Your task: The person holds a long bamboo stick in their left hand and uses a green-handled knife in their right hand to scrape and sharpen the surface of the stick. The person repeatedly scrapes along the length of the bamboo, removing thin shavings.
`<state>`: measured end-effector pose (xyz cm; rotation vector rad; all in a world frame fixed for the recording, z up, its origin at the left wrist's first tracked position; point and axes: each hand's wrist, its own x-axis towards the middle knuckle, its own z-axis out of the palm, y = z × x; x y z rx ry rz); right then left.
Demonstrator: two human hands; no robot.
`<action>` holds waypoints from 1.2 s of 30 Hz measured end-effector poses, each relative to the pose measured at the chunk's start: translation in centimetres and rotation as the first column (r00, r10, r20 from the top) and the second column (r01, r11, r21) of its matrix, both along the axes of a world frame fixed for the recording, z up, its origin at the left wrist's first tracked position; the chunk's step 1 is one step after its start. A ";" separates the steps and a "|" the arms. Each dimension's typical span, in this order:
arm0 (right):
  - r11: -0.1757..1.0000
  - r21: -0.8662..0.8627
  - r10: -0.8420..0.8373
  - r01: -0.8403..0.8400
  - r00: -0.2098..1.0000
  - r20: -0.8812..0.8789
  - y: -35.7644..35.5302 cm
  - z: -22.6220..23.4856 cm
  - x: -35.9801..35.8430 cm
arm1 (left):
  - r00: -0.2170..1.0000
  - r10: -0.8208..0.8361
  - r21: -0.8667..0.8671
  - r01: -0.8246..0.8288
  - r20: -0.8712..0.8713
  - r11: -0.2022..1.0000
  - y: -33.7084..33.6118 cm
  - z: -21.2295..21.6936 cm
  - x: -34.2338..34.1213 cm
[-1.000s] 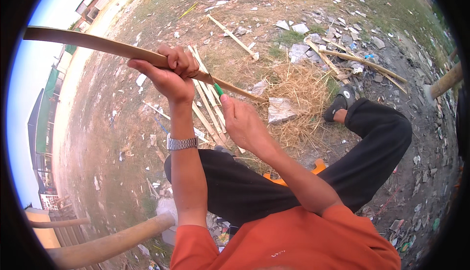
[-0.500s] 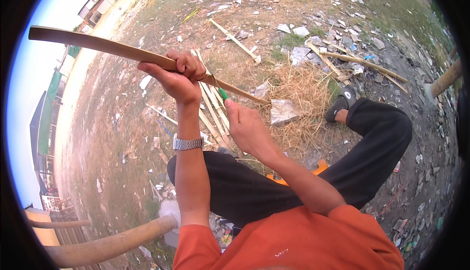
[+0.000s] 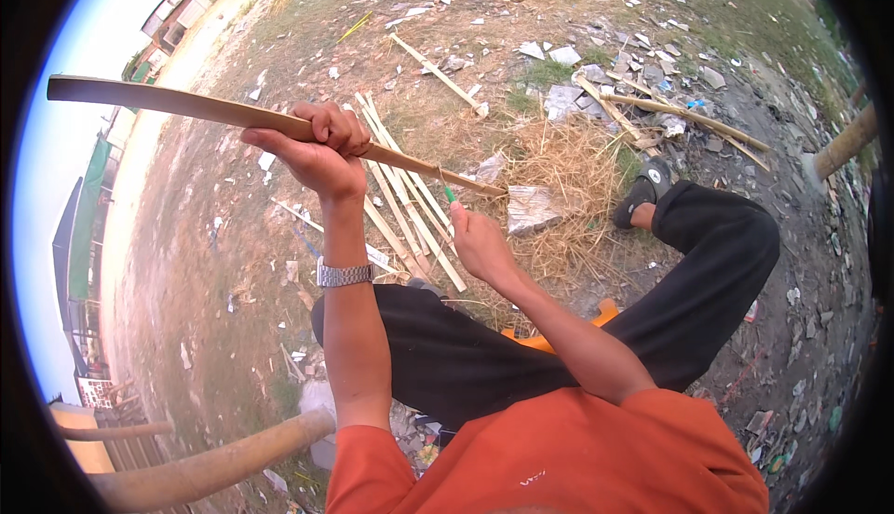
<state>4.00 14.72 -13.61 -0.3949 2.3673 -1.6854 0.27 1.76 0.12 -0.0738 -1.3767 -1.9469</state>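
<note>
My left hand is wrapped around a long, flat bamboo strip, which slants from the upper left down to the right. The lower end of the strip meets or nearly meets a pale block beside the shavings. In my right hand is a knife with a green handle; the fingers are closed around it and the thumb lies along it. Its thin blade touches or crosses the strip near that lower end. Several split bamboo strips lie on the ground beyond my left knee.
A heap of straw-coloured shavings lies by my right foot. Farther right are bamboo pieces among broken tile fragments. Thick bamboo poles stand at lower left and right. Something orange shows between my legs.
My right hand has drawn the knife down and right along the strip, away from my left hand. My left hand keeps its grip on the strip and sits slightly farther left.
</note>
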 end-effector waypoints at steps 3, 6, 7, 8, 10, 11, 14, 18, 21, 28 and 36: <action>0.994 -0.106 0.001 -0.007 0.999 -0.051 0.3 -0.5 -0.2 | 0.998 -0.058 -0.053 0.058 -0.003 0.997 0.8 -0.4 0.0; 0.983 -0.174 0.038 -0.049 0.997 -0.066 0.6 -1.3 -0.4 | 1.000 -0.014 -0.057 0.014 -0.004 0.998 0.8 -0.3 0.1; 0.994 -0.108 -0.026 0.023 0.999 -0.026 0.8 -1.6 -0.6 | 0.999 0.040 -0.051 -0.040 -0.018 0.998 0.7 -0.2 0.1; 0.999 -0.032 -0.019 0.021 0.999 0.047 1.0 -2.0 -0.8 | 0.996 0.085 -0.021 -0.085 -0.006 0.996 0.5 -0.1 0.0; 0.996 0.074 -0.069 0.060 0.988 0.138 1.1 -2.9 -1.0 | 0.999 0.047 -0.047 -0.047 -0.014 0.998 0.1 0.0 -0.2; 0.999 -0.021 0.033 -0.032 0.997 0.076 1.2 -3.4 -1.2 | 0.997 0.079 -0.044 -0.079 -0.003 0.996 0.0 -0.1 -0.2; 0.970 -0.212 0.125 -0.122 0.992 0.002 0.4 -4.5 -1.0 | 1.000 0.027 -0.083 -0.027 0.000 0.996 -0.2 -0.2 -0.4; 0.991 0.069 -0.121 0.112 0.982 0.142 0.1 -5.5 -1.6 | 0.985 0.173 0.010 -0.173 0.028 0.985 -0.4 -0.2 -0.6; 0.995 -0.083 0.050 -0.053 0.998 -0.042 0.2 -6.5 -2.2 | 0.992 0.123 -0.034 -0.122 0.029 0.992 -0.6 -0.1 -0.8; 0.993 0.095 -0.077 0.067 0.990 0.115 0.9 -9.9 -3.0 | 0.991 0.137 -0.008 -0.137 0.006 0.991 -0.5 -0.1 -1.1; 0.995 0.076 -0.073 0.058 0.973 0.217 0.1 -11.2 -4.2 | 0.990 0.142 -0.075 -0.142 0.000 0.987 -0.6 0.1 -1.8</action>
